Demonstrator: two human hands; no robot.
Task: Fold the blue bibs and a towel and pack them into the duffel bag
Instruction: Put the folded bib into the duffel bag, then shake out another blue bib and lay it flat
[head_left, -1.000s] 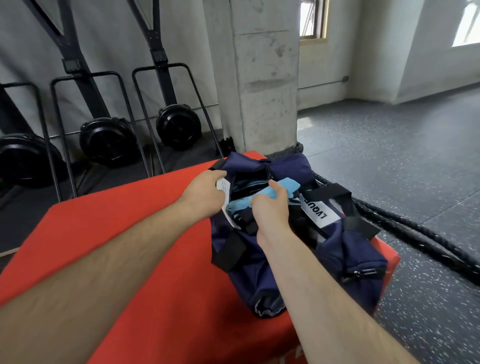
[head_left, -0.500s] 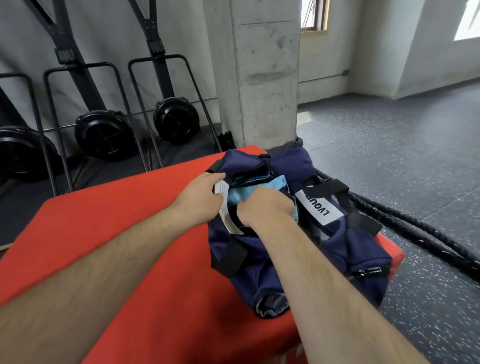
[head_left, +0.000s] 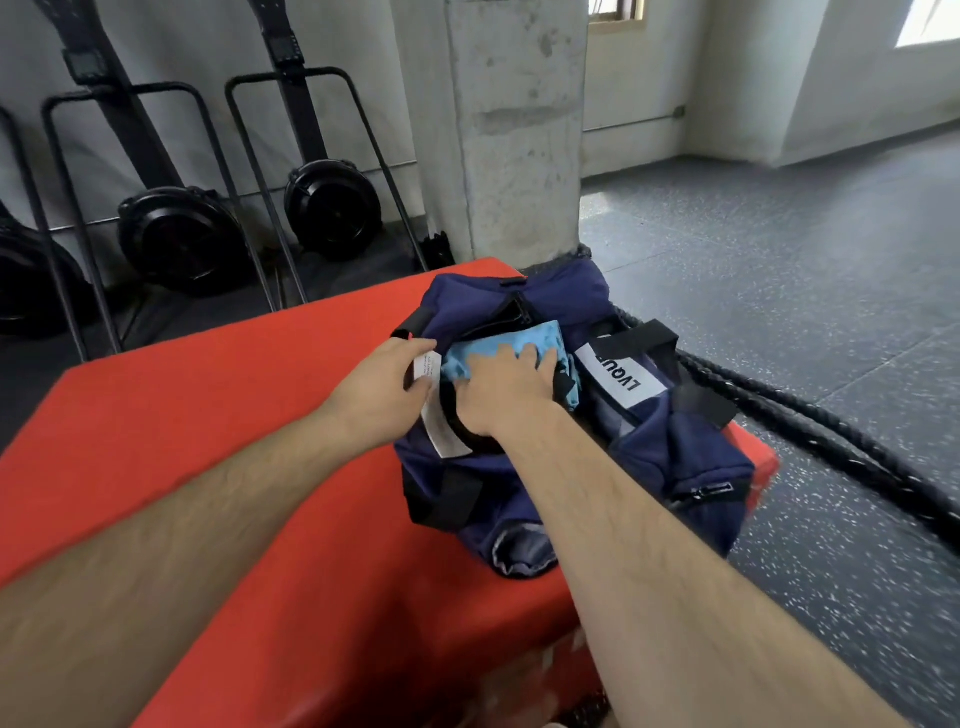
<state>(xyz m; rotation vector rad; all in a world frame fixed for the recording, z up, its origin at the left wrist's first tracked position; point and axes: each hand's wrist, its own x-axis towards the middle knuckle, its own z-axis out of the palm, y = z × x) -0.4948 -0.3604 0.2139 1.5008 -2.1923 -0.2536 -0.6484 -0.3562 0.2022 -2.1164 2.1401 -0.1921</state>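
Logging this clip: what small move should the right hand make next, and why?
Probably press the bib deeper into the bag. The right hand lies flat on it with straight fingers, yet blue cloth shows above the opening, which the left hand holds apart at the edge by the white tag.

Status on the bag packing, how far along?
Late stage. Done: nothing unfolded lies on the red box. In hand: right hand presses a light blue bib into the open duffel bag, while the left hand holds its rim. Left: seat it, zip up. Towel isn't visible.
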